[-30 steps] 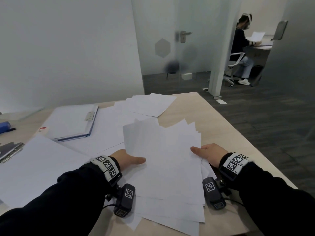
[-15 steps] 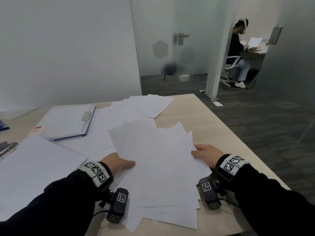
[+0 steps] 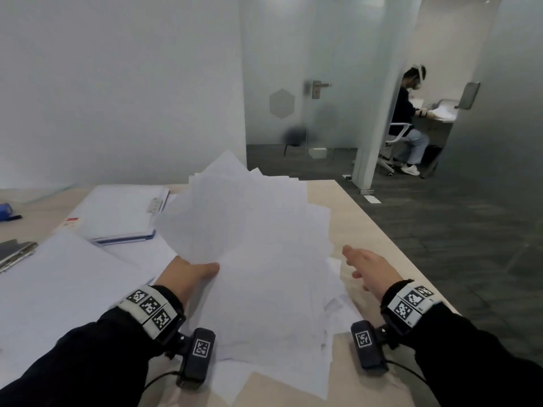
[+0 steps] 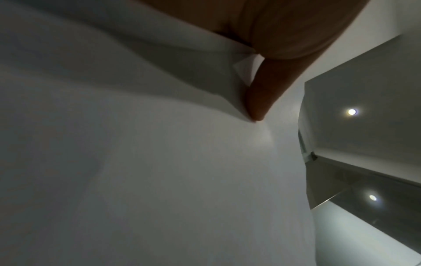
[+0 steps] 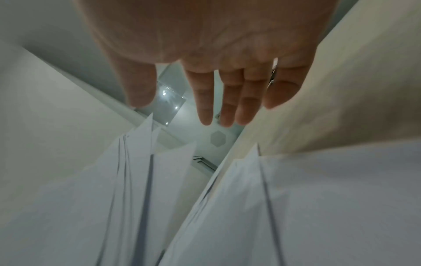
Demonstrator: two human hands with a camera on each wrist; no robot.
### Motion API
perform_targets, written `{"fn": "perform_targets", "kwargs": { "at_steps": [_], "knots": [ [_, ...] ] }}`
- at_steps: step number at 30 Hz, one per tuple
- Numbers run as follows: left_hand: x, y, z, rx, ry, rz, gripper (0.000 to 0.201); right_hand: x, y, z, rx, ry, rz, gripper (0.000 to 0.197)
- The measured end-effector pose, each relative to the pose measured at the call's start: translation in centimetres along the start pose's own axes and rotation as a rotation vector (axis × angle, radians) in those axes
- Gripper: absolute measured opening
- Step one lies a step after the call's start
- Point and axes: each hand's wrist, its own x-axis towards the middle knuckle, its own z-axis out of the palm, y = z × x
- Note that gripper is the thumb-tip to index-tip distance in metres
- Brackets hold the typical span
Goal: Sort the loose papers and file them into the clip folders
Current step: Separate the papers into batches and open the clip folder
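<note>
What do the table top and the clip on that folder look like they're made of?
Table top: pale wood-look surface, matte, faint grain; probably laminate, cannot tell for sure. Folder clip: silvery with a dull shine, likely metal.

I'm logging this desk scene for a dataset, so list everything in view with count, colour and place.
fanned sheaf of papers: many sheets, white, lifted above the table centre by the left hand.
loose papers: several, white, lying on the near table under the sheaf.
clip folder: one, white with a blue edge, far left of the table.
clipboard: one, dark with a metal edge, left edge of the table.
blue object: one, far left, cropped.
table: one, light wood.
seated person: one, dark top, far room.
left hand: pinches the sheaf's lower edge.
right hand: fingers straight, holds nothing.
</note>
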Motion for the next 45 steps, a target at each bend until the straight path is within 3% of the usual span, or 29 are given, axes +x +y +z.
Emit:
{"fn": "perform_targets", "kwargs": {
  "at_steps": [1,5,8,10,12,15,22,27,28,33,36,40,45],
  "knots": [
    [-0.1,0.3,-0.1,-0.044,0.001,0.016,0.03,-0.1,-0.4,-0.1,0.014,-0.029,-0.022,0.038],
    [0.0,0.5,-0.3,-0.091,-0.002,0.08,0.069,-0.9,-2.3,1.3,0.13,-0.168,-0.095,0.041],
    [-0.6,1.7,-0.4,-0.158,0.017,0.115,0.059,-1.6,-4.5,2.3,0.228,-0.142,-0.229,0.033],
    [-0.5,2.6,-0.8,-0.231,0.025,0.176,0.064,-1.8,-5.7,2.3,0.273,-0.077,-0.3,0.019],
    [-0.6,3.4,-1.0,-0.288,0.014,0.222,0.071,-1.9,-6.1,2.3,0.302,-0.082,-0.336,0.017],
    [-0.8,3.1,-1.2,-0.185,0.016,0.249,0.076,-2.3,-5.6,2.9,0.287,-0.12,-0.345,0.017],
    [-1.4,2.4,-1.5,-0.353,0.05,0.235,0.025,-2.9,-3.7,3.5,0.103,-0.109,-0.312,0.024],
    [-1.5,2.4,-1.2,-0.435,-0.048,0.205,0.054,-3.5,-3.8,3.9,-0.016,-0.29,-0.295,0.023],
    [-1.6,2.3,-1.1,-0.431,-0.059,0.201,0.057,-3.4,-3.9,4.0,0.006,-0.292,-0.298,0.015],
    [-1.6,2.5,-1.3,-0.407,-0.047,0.222,0.044,-2.1,-5.0,4.7,0.136,-0.095,-0.306,0.02],
    [-1.6,2.9,-1.9,-0.353,-0.017,0.238,0.041,-2.0,-6.3,4.9,0.163,-0.078,-0.354,0.027],
    [-1.0,3.9,-2.5,-0.342,0.005,0.198,0.062,-2.1,-8.8,4.8,0.242,-0.051,-0.444,0.028],
    [-1.0,2.7,-2.6,-0.355,0.011,0.149,0.072,-2.8,-8.9,5.5,0.39,-0.167,-0.459,0.034]
  ]
}}
